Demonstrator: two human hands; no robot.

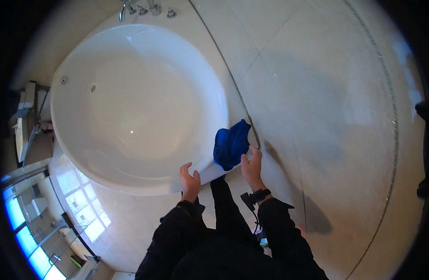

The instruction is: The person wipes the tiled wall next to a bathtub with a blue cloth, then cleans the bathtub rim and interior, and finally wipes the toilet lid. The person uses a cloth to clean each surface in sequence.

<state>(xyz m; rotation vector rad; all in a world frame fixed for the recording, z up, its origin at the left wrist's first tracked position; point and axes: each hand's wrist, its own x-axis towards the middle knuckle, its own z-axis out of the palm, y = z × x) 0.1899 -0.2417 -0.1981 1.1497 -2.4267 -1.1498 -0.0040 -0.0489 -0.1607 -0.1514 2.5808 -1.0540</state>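
Observation:
A crumpled blue cloth (pixel 231 144) lies over the right rim of a large white bathtub (pixel 144 112), close to the wall. Beside its lower right edge is my right hand (pixel 252 167), fingers apart and holding nothing; whether a fingertip touches the cloth I cannot tell. My left hand (pixel 190 181) hovers at the tub's near rim with thumb and fingers spread, also empty, and it is apart from the cloth. Dark sleeves cover both forearms, and a black band with a small device (pixel 256 197) sits on my right wrist.
Chrome taps (pixel 153 8) stand on the far ledge of the tub. A pale tiled wall (pixel 317 93) rises along the right. To the left are a wooden-sided unit (pixel 34 135) and glass panels by a bright window (pixel 25 233). Glossy floor (pixel 125 214) runs along the tub's near side.

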